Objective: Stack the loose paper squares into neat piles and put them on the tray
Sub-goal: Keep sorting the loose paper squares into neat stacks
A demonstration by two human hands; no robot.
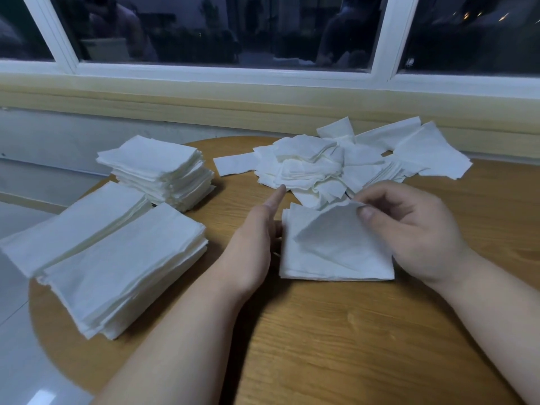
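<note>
Nearest us, the round wooden table (336,331) carries everything. Three neat stacks (122,270) fill its left side, and the loose heap of paper squares (321,165) sprawls at its far edge. Between our hands lies a small pile (330,258). Our left hand (254,238) stands on edge against the pile's left side, fingers straight and together, the foremost tip touching the heap. Our right hand (409,229) curls over the pile's far right corner, thumb and fingers pinching the top sheet (327,226), whose corner is lifted.
</note>
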